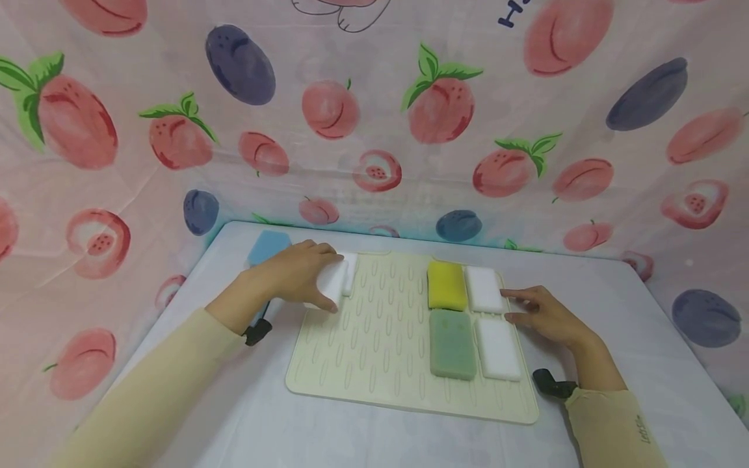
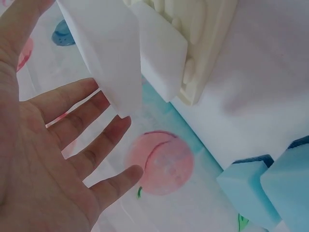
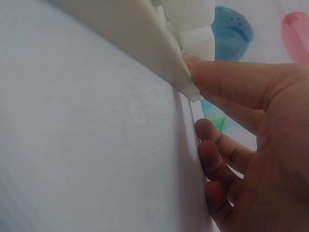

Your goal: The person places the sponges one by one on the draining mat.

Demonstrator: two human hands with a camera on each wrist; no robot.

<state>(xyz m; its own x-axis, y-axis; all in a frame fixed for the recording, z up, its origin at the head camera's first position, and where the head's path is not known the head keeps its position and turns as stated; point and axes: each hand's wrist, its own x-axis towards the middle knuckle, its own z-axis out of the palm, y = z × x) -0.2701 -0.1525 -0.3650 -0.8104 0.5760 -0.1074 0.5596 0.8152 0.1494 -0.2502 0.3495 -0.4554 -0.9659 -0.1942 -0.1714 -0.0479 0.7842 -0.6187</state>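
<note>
My left hand (image 1: 298, 273) pinches a white sponge (image 1: 332, 281) between thumb and fingertips, at the left edge of a cream ridged mat (image 1: 386, 338). In the left wrist view the white sponge (image 2: 108, 53) hangs tilted from the fingertips. Another white sponge (image 1: 350, 273) lies just beyond it, at the mat's back left corner. My right hand (image 1: 550, 315) rests by the mat's right edge, its thumb and forefinger touching the rim (image 3: 181, 79) and the other fingers loosely bent. Nearest to it are two white sponges on the mat, a back one (image 1: 484, 290) and a front one (image 1: 499, 349).
A yellow sponge (image 1: 447, 286) and a green sponge (image 1: 452, 344) lie on the mat, left of the white pair. Blue sponges (image 2: 294, 183) with dark undersides stand left of the mat, partly behind my left arm. A fruit-print curtain (image 1: 374, 130) surrounds the white table (image 1: 251, 409).
</note>
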